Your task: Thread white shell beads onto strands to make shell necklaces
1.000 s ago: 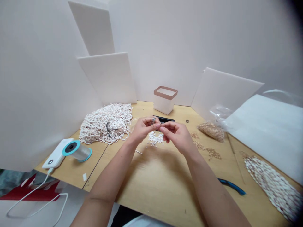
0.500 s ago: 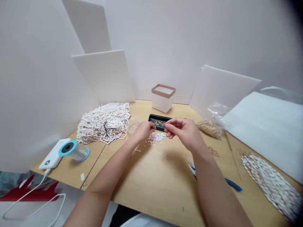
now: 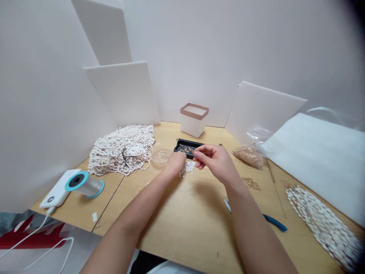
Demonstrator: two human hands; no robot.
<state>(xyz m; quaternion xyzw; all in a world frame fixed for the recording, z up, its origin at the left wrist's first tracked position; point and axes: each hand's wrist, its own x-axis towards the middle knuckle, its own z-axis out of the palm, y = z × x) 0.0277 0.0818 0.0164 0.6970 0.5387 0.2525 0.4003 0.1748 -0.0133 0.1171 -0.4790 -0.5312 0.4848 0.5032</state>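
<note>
Left hand (image 3: 176, 161) curls, right hand (image 3: 213, 158) pinches, contents unclear, with black tray (image 3: 190, 142) just beyond.

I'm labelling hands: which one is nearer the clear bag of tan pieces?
Right. The right hand is left of the bag; the left hand is farther off, at the black tray.

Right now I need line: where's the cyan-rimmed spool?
At the head view's left, the spool sits beside the white corded device, in front of the beaded strands.

White walls (image 3: 213, 49), pale panels (image 3: 125, 93) standing at angles, wooden tabletop (image 3: 185, 224), soft light
</note>
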